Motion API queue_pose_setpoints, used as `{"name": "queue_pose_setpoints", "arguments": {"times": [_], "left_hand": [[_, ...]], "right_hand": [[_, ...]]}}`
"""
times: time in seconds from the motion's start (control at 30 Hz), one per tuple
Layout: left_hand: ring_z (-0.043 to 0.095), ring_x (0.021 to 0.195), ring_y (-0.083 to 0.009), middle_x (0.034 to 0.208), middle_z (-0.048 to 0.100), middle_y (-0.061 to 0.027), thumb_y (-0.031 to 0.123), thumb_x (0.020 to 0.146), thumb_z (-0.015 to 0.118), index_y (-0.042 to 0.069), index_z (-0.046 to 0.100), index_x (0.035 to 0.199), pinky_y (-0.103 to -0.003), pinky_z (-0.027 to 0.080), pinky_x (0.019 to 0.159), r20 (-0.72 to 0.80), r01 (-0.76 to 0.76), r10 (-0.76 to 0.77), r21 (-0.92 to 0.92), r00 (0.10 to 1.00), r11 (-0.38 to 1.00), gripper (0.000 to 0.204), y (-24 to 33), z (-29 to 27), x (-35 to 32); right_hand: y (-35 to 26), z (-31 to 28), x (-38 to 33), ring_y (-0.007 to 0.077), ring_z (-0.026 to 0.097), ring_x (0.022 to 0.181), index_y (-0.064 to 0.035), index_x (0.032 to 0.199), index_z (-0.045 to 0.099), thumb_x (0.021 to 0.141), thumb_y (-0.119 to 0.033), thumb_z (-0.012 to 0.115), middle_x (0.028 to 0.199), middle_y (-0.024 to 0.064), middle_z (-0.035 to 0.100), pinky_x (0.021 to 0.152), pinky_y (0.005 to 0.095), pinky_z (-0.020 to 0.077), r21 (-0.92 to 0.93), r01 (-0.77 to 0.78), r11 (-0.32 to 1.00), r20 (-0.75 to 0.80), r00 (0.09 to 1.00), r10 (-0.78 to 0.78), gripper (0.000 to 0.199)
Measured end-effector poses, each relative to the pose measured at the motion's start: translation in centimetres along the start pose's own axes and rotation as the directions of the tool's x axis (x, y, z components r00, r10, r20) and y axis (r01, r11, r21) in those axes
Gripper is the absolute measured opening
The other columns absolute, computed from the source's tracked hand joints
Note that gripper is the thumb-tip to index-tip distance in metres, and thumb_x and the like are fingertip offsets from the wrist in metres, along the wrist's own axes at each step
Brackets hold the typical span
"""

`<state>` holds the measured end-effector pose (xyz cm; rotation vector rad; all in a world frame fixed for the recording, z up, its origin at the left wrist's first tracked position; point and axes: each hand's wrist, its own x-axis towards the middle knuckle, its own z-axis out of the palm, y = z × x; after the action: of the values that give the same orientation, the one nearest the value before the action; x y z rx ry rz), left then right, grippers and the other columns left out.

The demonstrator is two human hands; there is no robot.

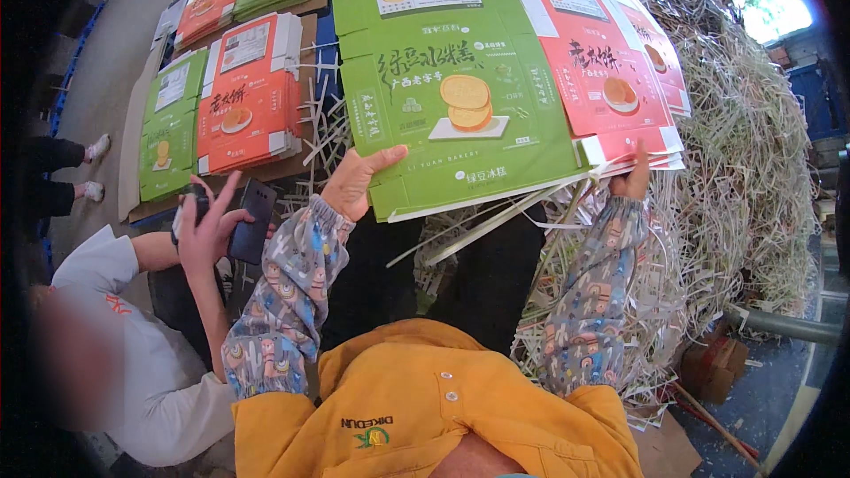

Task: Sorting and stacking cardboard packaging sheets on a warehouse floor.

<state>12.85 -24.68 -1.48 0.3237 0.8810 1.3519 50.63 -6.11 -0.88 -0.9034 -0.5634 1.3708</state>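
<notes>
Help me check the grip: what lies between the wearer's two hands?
Head view: the printed sheets, green toward the left hand, red toward the right hand.

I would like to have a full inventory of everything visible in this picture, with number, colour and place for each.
Printed carton sheets: several, green and red, between both hands
Flat carton stacks: at least four, green or red, upper left
Cardboard base: at least one, brown, under the stacks
Shredded strips: uncountable heap, pale, mostly right
Cardboard box: one, brown, lower right
Pipe: one, grey, right
Co-worker: one, white shirt, lower left
Phone: one, dark, in co-worker's hand
Shoes: two, whitish, far left
Own shirt: one, orange-yellow, bottom centre
Own sleeve covers: two, grey patterned, on forearms
Left hand: one, bare, sheets' near-left corner
Right hand: one, bare, sheets' near-right edge
</notes>
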Motion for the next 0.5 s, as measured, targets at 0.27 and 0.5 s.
{"name": "queue_pose_setpoints", "arguments": {"times": [0.27,0.5], "left_hand": [[0.058,0.079,-0.0162,0.093,0.059,-0.0096,0.004,0.074,0.060,-0.003,0.052,0.102,-0.028,0.048,0.068,-0.088,-0.087,0.111,0.240,0.990,0.967,0.030,0.9,1.2,-1.0],[0.056,0.071,-0.0113,0.084,0.061,-0.0080,0.003,0.074,0.059,-0.004,0.057,0.095,-0.025,0.046,0.062,0.005,-0.252,0.307,0.584,0.952,0.771,0.022,2.7,4.9,-2.4]], "right_hand": [[-1.1,2.0,-1.6,0.0206,0.058,0.073,0.0019,0.090,0.052,0.073,-0.009,0.059,0.084,0.0108,0.057,0.063,0.0324,0.0489,-0.290,0.119,0.950,-0.056,0.988,-0.141,0.022],[-1.8,6.0,-6.3,0.0188,0.053,0.083,0.0079,0.100,0.051,0.070,-0.005,0.060,0.099,0.0131,0.054,0.073,0.0324,0.0444,-0.662,0.655,0.365,0.361,0.705,-0.611,0.034]]}}
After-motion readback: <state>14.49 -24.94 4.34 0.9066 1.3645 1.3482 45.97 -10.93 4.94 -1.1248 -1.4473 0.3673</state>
